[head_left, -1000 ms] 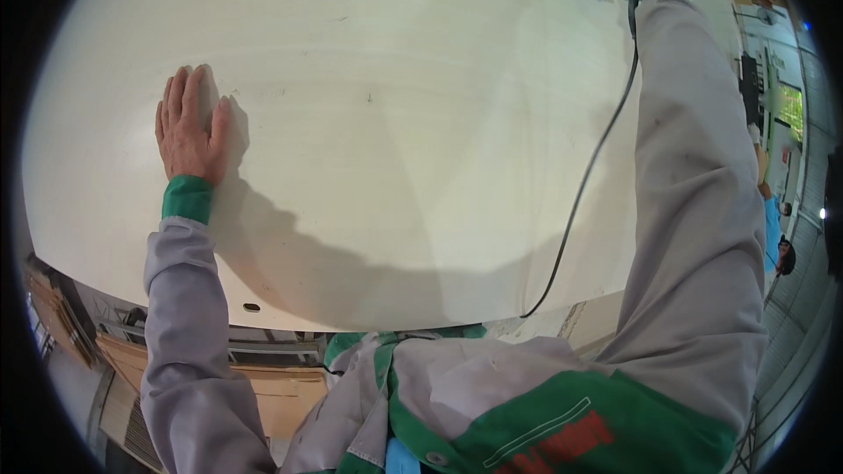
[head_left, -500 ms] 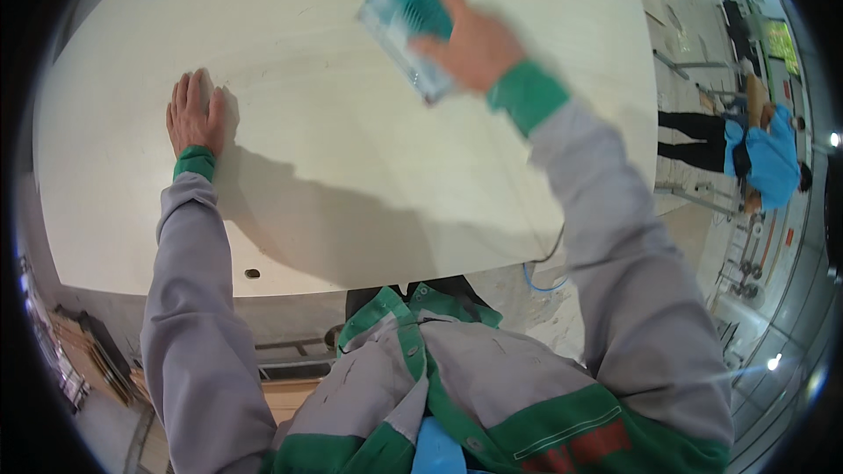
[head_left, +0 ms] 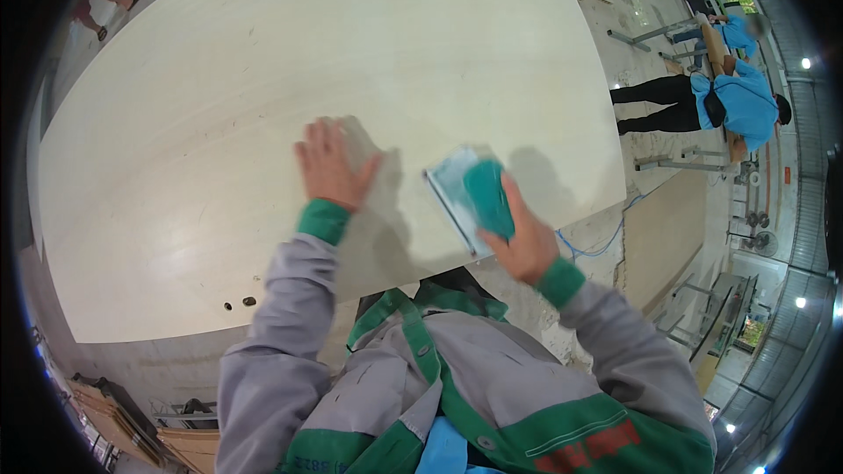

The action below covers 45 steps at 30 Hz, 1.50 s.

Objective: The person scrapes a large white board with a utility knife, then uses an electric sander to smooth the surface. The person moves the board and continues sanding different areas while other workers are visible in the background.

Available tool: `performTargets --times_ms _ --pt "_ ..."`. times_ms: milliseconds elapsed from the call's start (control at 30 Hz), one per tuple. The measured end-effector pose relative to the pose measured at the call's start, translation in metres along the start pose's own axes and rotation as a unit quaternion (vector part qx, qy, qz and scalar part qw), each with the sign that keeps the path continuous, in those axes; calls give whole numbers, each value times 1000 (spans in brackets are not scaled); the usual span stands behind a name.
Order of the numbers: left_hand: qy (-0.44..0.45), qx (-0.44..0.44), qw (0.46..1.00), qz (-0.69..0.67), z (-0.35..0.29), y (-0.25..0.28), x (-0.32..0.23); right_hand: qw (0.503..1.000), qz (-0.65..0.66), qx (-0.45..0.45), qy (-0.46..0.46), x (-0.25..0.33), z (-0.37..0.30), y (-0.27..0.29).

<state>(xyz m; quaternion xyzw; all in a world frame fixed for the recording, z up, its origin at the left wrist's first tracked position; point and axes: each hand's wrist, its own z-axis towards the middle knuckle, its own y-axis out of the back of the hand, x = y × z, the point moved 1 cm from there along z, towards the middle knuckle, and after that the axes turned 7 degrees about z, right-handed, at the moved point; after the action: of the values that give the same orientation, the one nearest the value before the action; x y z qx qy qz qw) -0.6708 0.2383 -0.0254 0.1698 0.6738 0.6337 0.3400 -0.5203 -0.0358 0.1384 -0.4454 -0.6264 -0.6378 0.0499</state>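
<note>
A large pale cream panel (head_left: 421, 44), apparently wooden, lies flat before me. My left hand (head_left: 331, 167) rests on it left of the middle, palm down, fingers stretched out and thumb apart, holding nothing. To its right, near the panel's front edge, my right hand (head_left: 527, 241) is wrapped around the teal grip of a sander (head_left: 489, 197). The sander's pale, rectangular base lies against the panel at a slant, a little blurred. Much of the underside of my right hand's grip is out of sight.
Two dark holes (head_left: 249, 301) pierce the panel near its front left edge. A blue hose (head_left: 597, 250) runs on the floor past the right edge. People in blue shirts (head_left: 746, 101) stand at a bench on the right. Boards (head_left: 114, 421) are stacked at lower left.
My right hand has drawn the sander from the far part of the panel down toward the front edge. My left hand now lies farther right on the panel. The view has shifted too.
</note>
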Motion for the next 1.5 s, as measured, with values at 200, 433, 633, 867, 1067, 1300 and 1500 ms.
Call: performTargets --times_ms 200,433,633,867,1067,1300,1500 --pt "36 39 999 1 2 2 -72 997 -63 -23 29 -39 233 48" --pt "74 54 996 11 10 -2 -72 979 -88 -178 39 -131 495 166" --pt "75 24 996 37 9 -1 -69 975 -73 -133 165 -110 581 168" --pt "70 -16 995 69 6 -9 -69 988 -78 63 113 -27 426 83" --pt "91 -22 991 97 4 -18 -63 972 -24 205 113 -44 192 66" --pt "99 -20 988 121 4 -18 -70 993 -49 106 13 -156 63 142" --pt "97 -52 985 133 4 -21 -70 993 -78 -84 -8 -256 144 217"
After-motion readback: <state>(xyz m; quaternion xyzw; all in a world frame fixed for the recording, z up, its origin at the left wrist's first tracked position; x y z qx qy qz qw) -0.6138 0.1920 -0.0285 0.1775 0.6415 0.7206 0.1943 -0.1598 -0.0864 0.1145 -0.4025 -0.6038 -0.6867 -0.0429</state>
